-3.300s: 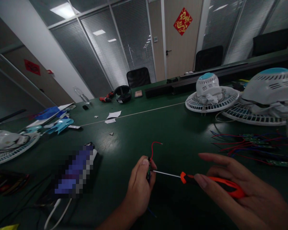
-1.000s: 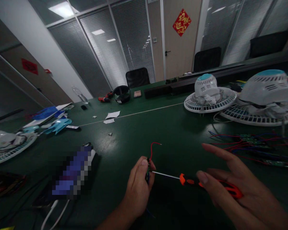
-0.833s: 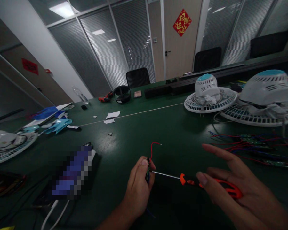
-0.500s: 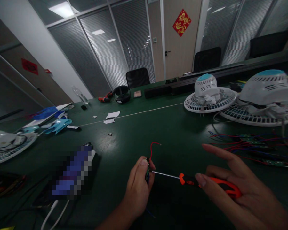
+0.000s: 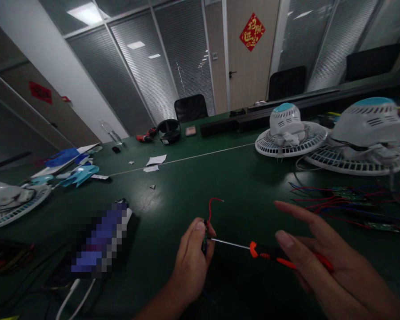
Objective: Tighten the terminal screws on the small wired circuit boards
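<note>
My left hand (image 5: 194,255) is closed, pinching a small green circuit board (image 5: 205,242) between thumb and fingers. A red wire (image 5: 210,211) rises from the board's top and bends right to a bare end. In my right hand (image 5: 333,262) lies a screwdriver (image 5: 263,255) with an orange and black handle, its index finger stretched out away from the handle. The thin metal shaft points left, and its tip meets the board or sits right at it; my left fingers partly hide the contact. A faint blue wire (image 5: 208,297) shows below my left hand.
Several wired circuit boards (image 5: 350,194) lie at right. White fan housings (image 5: 291,133) stand behind them, another fan part (image 5: 16,200) at far left. A phone-like device with blurred screen (image 5: 100,240) and white cable is left. Paper scraps (image 5: 156,159) and a red tool (image 5: 146,135) lie farther back.
My right thumb and fingers have shifted on the screwdriver handle, which looks turned about its axis. The index finger moved slightly left. My left hand and the board stay in place.
</note>
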The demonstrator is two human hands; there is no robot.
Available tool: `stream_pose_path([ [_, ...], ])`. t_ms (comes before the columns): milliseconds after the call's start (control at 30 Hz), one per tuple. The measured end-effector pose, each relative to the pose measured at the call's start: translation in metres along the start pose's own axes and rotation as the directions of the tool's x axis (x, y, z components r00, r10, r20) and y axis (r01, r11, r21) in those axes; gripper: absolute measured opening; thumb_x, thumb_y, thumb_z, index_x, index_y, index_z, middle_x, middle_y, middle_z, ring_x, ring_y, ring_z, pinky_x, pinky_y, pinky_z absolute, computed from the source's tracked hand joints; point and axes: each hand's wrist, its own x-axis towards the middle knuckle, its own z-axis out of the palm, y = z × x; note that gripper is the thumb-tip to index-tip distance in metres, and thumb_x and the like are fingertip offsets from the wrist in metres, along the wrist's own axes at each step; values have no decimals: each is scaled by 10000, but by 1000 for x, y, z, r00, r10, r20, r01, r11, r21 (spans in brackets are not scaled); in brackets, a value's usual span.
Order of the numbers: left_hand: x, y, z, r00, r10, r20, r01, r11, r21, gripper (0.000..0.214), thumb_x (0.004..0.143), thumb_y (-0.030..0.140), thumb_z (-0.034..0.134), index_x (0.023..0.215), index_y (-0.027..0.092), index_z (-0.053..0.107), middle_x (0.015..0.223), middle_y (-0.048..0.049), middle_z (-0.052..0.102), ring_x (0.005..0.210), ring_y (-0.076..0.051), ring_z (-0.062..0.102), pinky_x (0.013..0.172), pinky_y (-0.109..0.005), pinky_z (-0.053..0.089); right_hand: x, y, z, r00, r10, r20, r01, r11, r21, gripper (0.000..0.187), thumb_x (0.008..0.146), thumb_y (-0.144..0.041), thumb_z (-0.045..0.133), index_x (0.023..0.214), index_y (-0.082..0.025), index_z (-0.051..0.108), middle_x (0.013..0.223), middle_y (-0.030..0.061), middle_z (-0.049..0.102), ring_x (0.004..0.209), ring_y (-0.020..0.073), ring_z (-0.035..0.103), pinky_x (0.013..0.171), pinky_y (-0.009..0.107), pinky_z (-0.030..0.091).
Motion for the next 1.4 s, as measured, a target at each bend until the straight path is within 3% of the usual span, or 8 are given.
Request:
stream_pose_path([
  [100,-1,1,1,1000,8,6,-8,1000,-10,254,751,382,535,608,173,564,608,17,475,498,-92,420,438,-177,372,0,1,0,999,-44,1,44,998,33,493,811,-504,427,1247,-282,371,668,1,684,414,136,591,374,217,478],
  [267,0,0,1,1000,30,-9,-30,1000,1,258,755,389,528,623,171,574,612,2,502,512,-106,449,445,-189,393,0,-5,-2,992,-128,-17,129,989,68,437,832,-451,436,1222,-271,357,558,-54,641,394,121,587,381,196,480],
  [400,1,1,1,999,44,-2,-44,998,51,252,758,392,508,622,186,563,589,13,486,486,-104,432,429,-192,376,1,-6,-1,984,-171,-54,172,985,13,449,825,-459,440,1211,-238,381,628,-18,671,539,159,655,485,229,507],
  [500,1,3,2,999,40,5,-41,994,100,270,772,397,475,618,187,549,576,21,464,476,-101,416,421,-190,359,0,-10,0,989,-136,-54,138,989,43,472,820,-483,430,1209,-220,381,594,-12,659,642,197,675,487,241,503],
  [633,0,4,2,999,37,-7,-36,993,116,279,785,398,460,628,182,540,590,27,468,489,-93,412,446,-179,365,-3,-21,1,996,-26,-84,33,996,78,479,820,-524,399,1201,-233,379,730,24,700,657,208,671,477,267,489],
  [867,1,1,0,1000,21,-8,-20,991,130,285,804,395,440,642,186,545,599,32,460,498,-94,428,454,-178,370,-3,-25,2,993,-23,-119,36,993,115,449,801,-503,446,1165,-240,423,655,-12,668,555,174,635,496,266,476],
  [1167,1,2,2,1000,28,-6,-28,1000,13,248,753,387,520,621,180,556,609,14,479,511,-105,432,449,-199,364,-5,1,-1,998,-40,38,40,999,17,501,823,-512,380,1248,-257,455,631,-2,643,484,159,604,440,263,486],
  [1400,0,2,2,1000,-13,-3,13,998,63,283,792,413,465,649,179,537,589,37,470,453,-75,377,428,-171,333,-2,-10,-1,995,-74,65,68,994,85,465,837,-459,412,1238,-227,443,576,-24,656,409,129,582,371,220,445],
])
